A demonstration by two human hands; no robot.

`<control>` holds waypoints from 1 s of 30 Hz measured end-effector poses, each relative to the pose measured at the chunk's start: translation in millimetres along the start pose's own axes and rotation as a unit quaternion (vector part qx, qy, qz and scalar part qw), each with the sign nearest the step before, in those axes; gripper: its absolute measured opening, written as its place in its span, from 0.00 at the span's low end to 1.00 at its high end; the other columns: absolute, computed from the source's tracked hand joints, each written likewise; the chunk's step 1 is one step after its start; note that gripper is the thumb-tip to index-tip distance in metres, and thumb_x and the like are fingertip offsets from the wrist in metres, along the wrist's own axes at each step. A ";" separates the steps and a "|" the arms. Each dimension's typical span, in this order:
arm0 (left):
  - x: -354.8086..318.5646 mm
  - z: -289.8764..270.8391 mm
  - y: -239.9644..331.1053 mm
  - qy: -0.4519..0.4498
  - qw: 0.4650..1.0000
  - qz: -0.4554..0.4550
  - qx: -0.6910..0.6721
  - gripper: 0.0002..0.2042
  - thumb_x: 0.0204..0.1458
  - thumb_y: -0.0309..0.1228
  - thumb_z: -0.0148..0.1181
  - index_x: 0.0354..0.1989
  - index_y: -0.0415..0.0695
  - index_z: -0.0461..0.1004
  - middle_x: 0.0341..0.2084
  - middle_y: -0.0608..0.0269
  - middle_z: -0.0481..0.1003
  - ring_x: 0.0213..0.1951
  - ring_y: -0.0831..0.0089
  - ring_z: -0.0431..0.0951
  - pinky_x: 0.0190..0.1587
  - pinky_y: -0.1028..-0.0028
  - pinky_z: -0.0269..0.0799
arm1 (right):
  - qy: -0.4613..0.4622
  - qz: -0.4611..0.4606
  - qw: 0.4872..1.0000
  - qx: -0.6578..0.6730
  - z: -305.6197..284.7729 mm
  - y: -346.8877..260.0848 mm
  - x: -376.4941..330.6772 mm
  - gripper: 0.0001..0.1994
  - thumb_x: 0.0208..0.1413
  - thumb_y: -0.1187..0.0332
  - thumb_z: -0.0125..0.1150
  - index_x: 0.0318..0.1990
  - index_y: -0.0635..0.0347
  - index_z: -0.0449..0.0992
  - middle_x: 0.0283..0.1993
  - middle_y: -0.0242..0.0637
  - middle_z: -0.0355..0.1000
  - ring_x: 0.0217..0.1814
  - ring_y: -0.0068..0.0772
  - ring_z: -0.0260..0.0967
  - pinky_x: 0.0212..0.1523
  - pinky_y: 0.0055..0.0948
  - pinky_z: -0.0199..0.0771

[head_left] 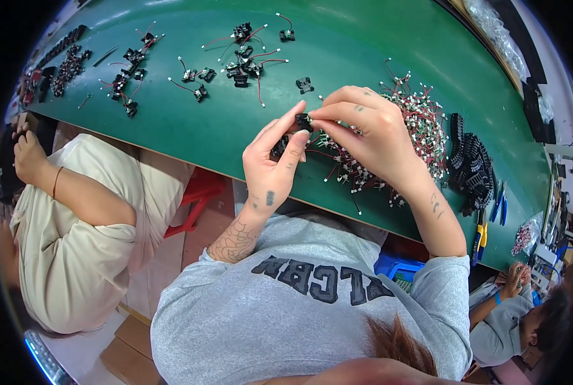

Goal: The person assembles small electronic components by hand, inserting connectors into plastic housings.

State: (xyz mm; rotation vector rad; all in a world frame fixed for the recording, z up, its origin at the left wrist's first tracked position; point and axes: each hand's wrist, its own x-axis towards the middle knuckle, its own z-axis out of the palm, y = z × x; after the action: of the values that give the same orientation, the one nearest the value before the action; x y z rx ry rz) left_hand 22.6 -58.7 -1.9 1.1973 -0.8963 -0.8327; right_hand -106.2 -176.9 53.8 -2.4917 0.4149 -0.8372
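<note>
Both hands met over the near edge of the green table (376,58). The left hand (270,163) and right hand (370,131) pinched a small black connector (303,120), fingertips closed on it. It looked light, rigid and small; hold its sides, clear of the thin wires (415,122).

From my remote feed, clear plastic bags (501,35) lie along the far right edge of the green desk (363,45), and a small clear bag of red-and-white parts (524,237) sits at its right end.
</note>
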 end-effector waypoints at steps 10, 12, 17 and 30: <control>0.4 0.3 -2.0 0.002 1.000 0.017 0.002 0.17 0.57 0.25 0.55 0.56 0.38 0.70 0.31 0.64 0.70 0.25 0.81 0.67 0.29 0.84 0.63 | -0.037 0.118 0.987 0.099 -2.8 0.3 -2.1 0.05 0.44 0.78 0.65 0.31 0.62 0.80 0.32 0.32 0.74 0.29 0.27 0.68 0.30 0.22 0.68; 0.6 0.2 -1.6 -0.003 1.000 0.016 0.012 0.17 0.57 0.24 0.54 0.56 0.38 0.70 0.31 0.65 0.70 0.25 0.81 0.67 0.29 0.84 0.63 | -0.030 0.078 0.995 0.051 -1.3 -1.5 -2.0 0.05 0.44 0.77 0.65 0.31 0.62 0.79 0.33 0.32 0.73 0.30 0.28 0.68 0.31 0.23 0.68; -0.6 -0.8 -1.6 -0.016 0.999 0.017 0.041 0.17 0.58 0.23 0.51 0.57 0.36 0.68 0.30 0.65 0.68 0.24 0.82 0.66 0.28 0.84 0.62 | -0.008 -0.052 0.993 -0.102 7.4 -5.1 0.3 0.05 0.43 0.77 0.64 0.30 0.62 0.76 0.33 0.33 0.72 0.32 0.31 0.68 0.35 0.26 0.68; -14.6 7.7 -7.4 0.023 0.999 0.035 -0.005 0.18 0.60 0.23 0.48 0.58 0.33 0.66 0.29 0.66 0.65 0.20 0.84 0.61 0.22 0.86 0.58 | 0.035 -0.067 0.993 -0.094 32.1 -6.3 -11.3 0.06 0.42 0.78 0.63 0.29 0.62 0.74 0.32 0.33 0.70 0.32 0.33 0.66 0.36 0.29 0.68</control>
State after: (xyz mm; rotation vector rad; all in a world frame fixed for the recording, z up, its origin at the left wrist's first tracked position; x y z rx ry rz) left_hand 9.1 -49.9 -10.1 1.1660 -0.8900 -0.7499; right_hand -93.9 -156.0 29.1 -2.6936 0.3690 -0.9810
